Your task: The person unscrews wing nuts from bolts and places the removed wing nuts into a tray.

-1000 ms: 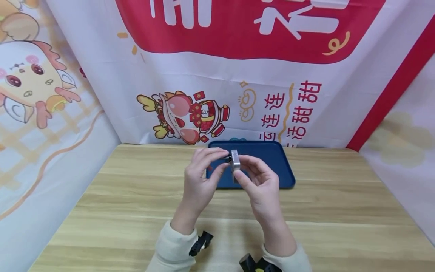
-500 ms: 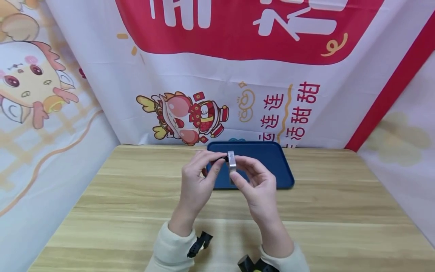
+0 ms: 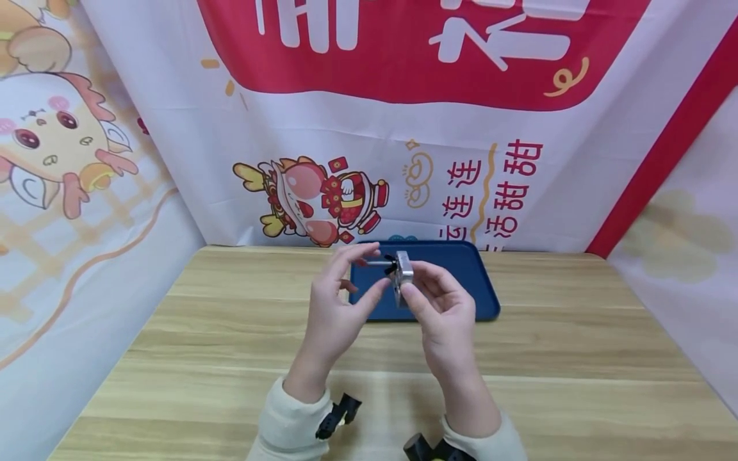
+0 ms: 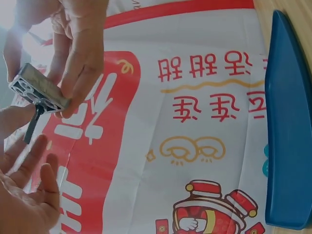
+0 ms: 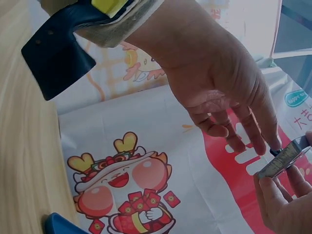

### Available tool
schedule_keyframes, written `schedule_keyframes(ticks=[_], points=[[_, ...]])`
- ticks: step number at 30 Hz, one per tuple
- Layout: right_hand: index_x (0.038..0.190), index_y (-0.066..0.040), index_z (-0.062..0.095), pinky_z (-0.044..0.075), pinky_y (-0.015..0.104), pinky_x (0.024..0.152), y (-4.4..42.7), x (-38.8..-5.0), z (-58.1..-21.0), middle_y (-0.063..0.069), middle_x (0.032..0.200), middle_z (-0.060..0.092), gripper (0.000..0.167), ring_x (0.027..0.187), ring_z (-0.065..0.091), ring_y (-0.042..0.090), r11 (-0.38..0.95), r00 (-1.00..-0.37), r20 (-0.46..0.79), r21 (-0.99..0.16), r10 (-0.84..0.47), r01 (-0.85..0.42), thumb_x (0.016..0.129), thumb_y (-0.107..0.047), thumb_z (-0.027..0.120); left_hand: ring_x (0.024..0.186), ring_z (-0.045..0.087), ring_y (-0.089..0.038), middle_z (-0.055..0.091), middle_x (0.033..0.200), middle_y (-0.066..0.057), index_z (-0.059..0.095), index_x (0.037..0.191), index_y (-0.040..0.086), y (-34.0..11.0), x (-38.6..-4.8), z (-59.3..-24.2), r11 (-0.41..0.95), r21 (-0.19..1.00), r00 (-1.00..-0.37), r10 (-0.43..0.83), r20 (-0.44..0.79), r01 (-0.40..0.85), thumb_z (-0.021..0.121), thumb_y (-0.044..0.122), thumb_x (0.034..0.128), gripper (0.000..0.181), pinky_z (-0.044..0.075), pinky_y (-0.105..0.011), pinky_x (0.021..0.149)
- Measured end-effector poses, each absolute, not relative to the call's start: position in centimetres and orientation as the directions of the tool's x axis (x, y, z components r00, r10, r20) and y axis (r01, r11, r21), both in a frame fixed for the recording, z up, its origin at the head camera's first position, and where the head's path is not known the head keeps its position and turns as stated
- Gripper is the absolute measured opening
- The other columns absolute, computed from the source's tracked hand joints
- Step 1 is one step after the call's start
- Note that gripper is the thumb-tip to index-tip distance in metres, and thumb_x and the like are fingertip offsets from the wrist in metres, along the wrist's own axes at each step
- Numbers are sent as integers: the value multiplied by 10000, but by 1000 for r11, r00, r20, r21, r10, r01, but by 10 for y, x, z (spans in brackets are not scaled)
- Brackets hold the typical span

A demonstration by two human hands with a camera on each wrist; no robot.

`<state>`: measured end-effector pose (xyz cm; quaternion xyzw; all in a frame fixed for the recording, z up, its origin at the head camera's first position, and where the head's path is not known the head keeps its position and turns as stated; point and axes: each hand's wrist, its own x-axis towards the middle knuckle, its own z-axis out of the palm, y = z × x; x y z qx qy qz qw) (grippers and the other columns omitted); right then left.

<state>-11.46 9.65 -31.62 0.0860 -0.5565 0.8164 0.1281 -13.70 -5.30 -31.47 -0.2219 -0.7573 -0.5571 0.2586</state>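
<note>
A small silver metal block (image 3: 402,272) with holes in one side is held up above the blue tray. A threaded bolt (image 4: 32,126) sticks out of it, with a black piece (image 3: 391,265) where bolt and block meet. My right hand (image 3: 446,314) grips the block by its edges between thumb and fingers; the left wrist view shows this grip too. The left hand (image 3: 340,304) is beside the bolt, fingers spread apart and its thumb tip at the black piece. In the right wrist view the left thumb (image 5: 267,122) reaches this black piece while the other fingers hang free.
The blue tray (image 3: 481,301) lies at the back of the wooden table (image 3: 242,346), under the hands. A printed cloth (image 3: 190,128) hangs behind, with more cloth at both sides. Black mounts (image 3: 340,415) sit on both wrists.
The left fingers have come off the bolt and spread, baring its shaft. The block has shifted slightly left, then back right, and turned a little. The right hand keeps its grip.
</note>
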Motion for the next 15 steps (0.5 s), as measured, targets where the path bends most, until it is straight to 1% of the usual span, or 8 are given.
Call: schedule_keyframes(ticks=[4,5,7,10,12,15], points=[[1133,-80,671,583,283,844,97,-113,-312,41,1086,703,245,992,688,143,-378,-959,254,-881,127,-284,938,51,606,1181,536,-165,623,1317,-29,628,1286,120,-50,-140,-315,354,571,-634,87,768,741,775,66,846,467,545,-286,756],[1135,-86,672,582,290,853,97,-113,-311,39,1088,702,241,993,684,140,-380,-961,243,-883,130,-275,941,42,607,1180,530,-165,625,1314,-32,632,1279,120,-49,-141,-315,357,548,-612,92,785,756,773,65,848,457,545,-285,756],[1137,-87,672,580,295,862,97,-112,-310,36,1085,697,235,990,672,134,-387,-966,220,-886,133,-255,945,32,607,1157,540,-171,640,1291,-46,646,1256,107,-48,-144,-314,346,526,-588,100,803,777,768,55,849,428,542,-278,748],[1152,-78,665,577,296,874,97,-110,-308,40,1084,688,227,998,662,142,-390,-972,198,-891,126,-232,951,13,610,1131,575,-190,653,1263,-73,661,1225,83,-48,-145,-313,291,545,-595,117,795,786,759,22,849,394,542,-276,735],[1157,-70,659,575,295,878,98,-109,-307,42,1083,686,225,1003,659,146,-386,-974,192,-895,121,-224,953,10,608,1132,595,-193,652,1263,-88,665,1215,69,-49,-146,-314,232,580,-615,130,778,781,746,-1,853,377,550,-290,734],[1167,-70,651,571,298,889,98,-108,-307,40,1091,688,226,1008,657,149,-373,-976,185,-903,112,-214,956,-2,609,1147,605,-180,640,1288,-101,659,1221,51,-50,-147,-316,135,635,-649,142,747,761,716,-31,869,365,552,-279,738]])
